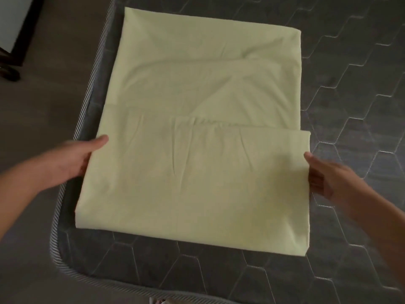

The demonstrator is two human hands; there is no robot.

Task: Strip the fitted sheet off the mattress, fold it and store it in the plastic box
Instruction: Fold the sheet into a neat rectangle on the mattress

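**On the mattress corner, a sheet lay part-folded**

At the near corner of the bare mattress (350, 106), dark grey with hexagon quilting and a striped piped edge (65, 216), the pale yellow-green fitted sheet (197, 183) lay flat in a folded rectangle. Its nearest layer was doubled over the rest, ending in a straight edge about halfway up the cloth. The left hand (74, 160) held that layer's left side, thumb lying on top and fingers tucked underneath. The right hand (331, 176), blurred, gripped the opposite side in the same way, thumb above and fingers curled in at the edge. Beyond the hands, the lower layer stretched smooth toward the far end, with a few soft creases. Farther left, past the piping, brown floor (43, 106) met a dark furniture frame (24, 40).
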